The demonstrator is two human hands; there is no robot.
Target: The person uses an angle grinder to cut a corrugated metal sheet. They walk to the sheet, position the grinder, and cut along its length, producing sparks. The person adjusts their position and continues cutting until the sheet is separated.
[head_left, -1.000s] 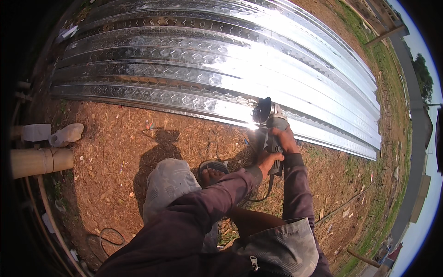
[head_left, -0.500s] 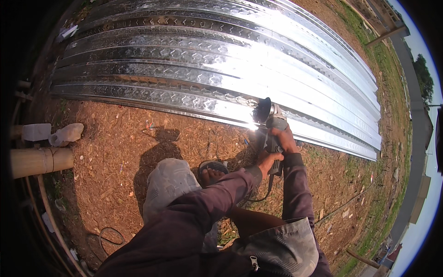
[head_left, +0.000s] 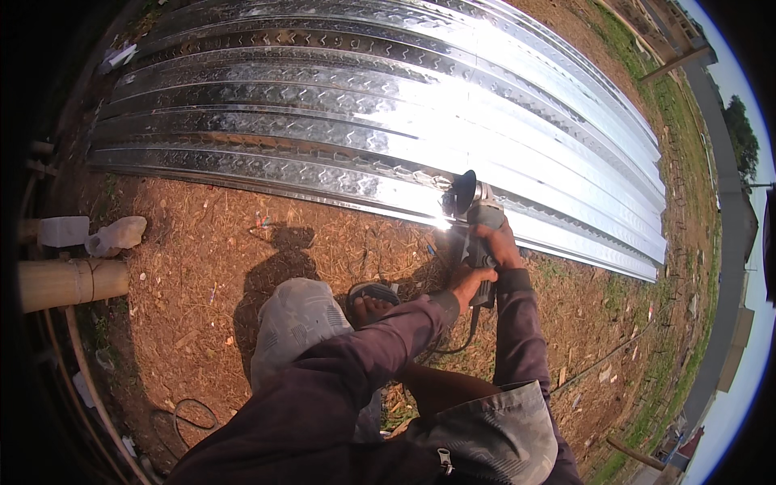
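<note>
Both my hands are wrapped round an angle grinder with a dark body and a metal head. My left hand grips its rear end, near where the black cord comes out. Farther forward, my right hand holds the body close behind the head. The grinder's dark round guard stands over the near edge of the shiny ribbed metal sheets. Bright glare beside the guard hides whether the disc touches the metal.
Dry soil with straw lies before the sheets. My sandalled foot is left of the grinder. At the left are a thick round pole and a pale stone. A loop of cable lies at the lower left.
Almost nothing differs. The grinder and both hands keep their place at the sheets' near edge, and my grip is the same.
</note>
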